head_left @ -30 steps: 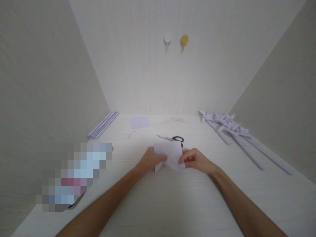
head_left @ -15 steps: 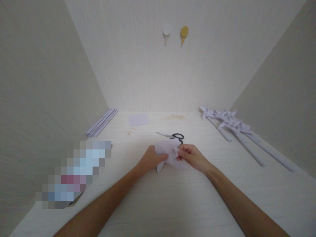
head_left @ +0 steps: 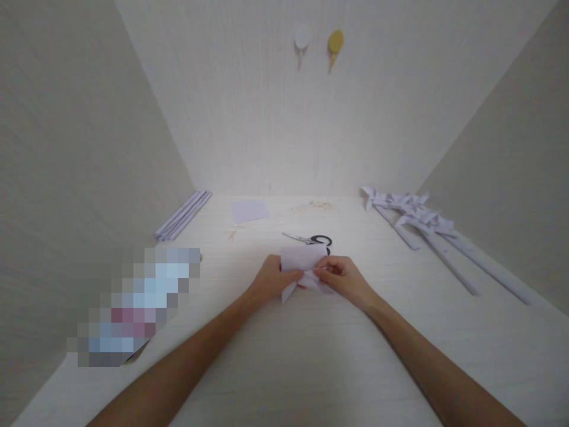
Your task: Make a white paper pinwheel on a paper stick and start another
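Note:
A white sheet of paper [head_left: 302, 257], cut and partly folded toward its middle, is held between my two hands above the table. My left hand [head_left: 273, 279] grips its left side, the thumb pressed near the centre. With thumb and fingers pinched, my right hand [head_left: 340, 274] holds a flap of the paper close to that centre. One pointed corner hangs free below my left thumb. Just beyond the paper lie scissors with black handles [head_left: 320, 240], one handle loop partly covered by it.
Rolled paper sticks [head_left: 184, 214] lie at the left wall. Several paper pinwheels on sticks [head_left: 422, 219] are piled at the right. A flat paper square [head_left: 250, 210] and small tan bits [head_left: 320, 206] lie at the back. A blurred-out object [head_left: 151, 296] is at left.
My right hand has moved slightly left, bringing a paper flap in to the centre beside my left thumb. The paper's upper part now looks more curled. The view has tilted a little.

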`<state>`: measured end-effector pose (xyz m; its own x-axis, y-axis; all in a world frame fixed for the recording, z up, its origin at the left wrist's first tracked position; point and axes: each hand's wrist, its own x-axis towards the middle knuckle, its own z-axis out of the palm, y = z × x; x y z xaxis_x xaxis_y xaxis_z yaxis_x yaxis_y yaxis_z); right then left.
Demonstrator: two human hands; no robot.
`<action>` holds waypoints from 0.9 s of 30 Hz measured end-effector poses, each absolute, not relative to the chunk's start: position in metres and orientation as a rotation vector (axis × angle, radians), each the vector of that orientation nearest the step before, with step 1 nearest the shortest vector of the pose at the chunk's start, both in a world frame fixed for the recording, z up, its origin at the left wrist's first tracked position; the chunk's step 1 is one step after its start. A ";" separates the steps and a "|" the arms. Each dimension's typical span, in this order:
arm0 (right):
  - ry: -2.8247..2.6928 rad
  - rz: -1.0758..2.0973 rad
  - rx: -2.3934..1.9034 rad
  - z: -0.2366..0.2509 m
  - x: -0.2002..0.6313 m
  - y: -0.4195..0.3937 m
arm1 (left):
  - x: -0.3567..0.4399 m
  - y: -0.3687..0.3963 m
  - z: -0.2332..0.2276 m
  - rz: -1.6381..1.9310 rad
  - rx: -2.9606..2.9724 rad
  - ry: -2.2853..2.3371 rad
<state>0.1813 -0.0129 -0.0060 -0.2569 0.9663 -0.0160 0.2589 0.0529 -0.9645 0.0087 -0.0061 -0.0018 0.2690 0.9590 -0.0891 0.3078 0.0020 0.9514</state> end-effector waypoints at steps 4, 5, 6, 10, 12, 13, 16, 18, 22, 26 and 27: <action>-1.640 1.176 -1.304 -0.004 0.180 -0.013 | 0.010 -0.006 -0.002 0.792 1.530 1.236; -1.651 1.150 -1.311 -0.004 0.180 -0.013 | 0.010 -0.006 -0.002 0.790 1.528 1.229; -1.662 1.127 -1.316 -0.005 0.179 -0.013 | 0.010 -0.006 -0.003 0.789 1.528 1.225; -1.671 1.092 -1.308 -0.007 0.179 -0.013 | 0.009 -0.006 -0.003 0.780 1.560 1.243; -1.658 1.087 -1.314 -0.009 0.178 -0.013 | 0.009 -0.006 -0.001 0.767 1.568 1.245; -1.651 1.081 -1.321 -0.009 0.178 -0.013 | 0.009 -0.006 -0.001 0.762 1.568 1.243; -1.642 1.048 -1.349 -0.010 0.177 -0.013 | 0.010 -0.006 0.000 0.747 1.556 1.236; -1.658 1.010 -1.368 -0.010 0.176 -0.013 | 0.010 -0.006 0.000 0.744 1.555 1.243; -1.690 0.953 -1.383 -0.009 0.176 -0.013 | 0.010 -0.005 -0.003 0.760 1.570 1.251; -1.703 0.933 -1.388 -0.007 0.175 -0.013 | 0.010 -0.005 -0.003 0.752 1.561 1.223; -1.706 0.927 -1.388 -0.006 0.175 -0.014 | 0.010 -0.005 -0.003 0.749 1.560 1.229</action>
<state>0.1748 -0.0138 -0.0059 -0.1438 0.9846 0.0992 0.4524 0.1545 -0.8783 0.0102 -0.0049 -0.0029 0.2993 0.9492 -0.0973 0.3479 -0.0136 0.9374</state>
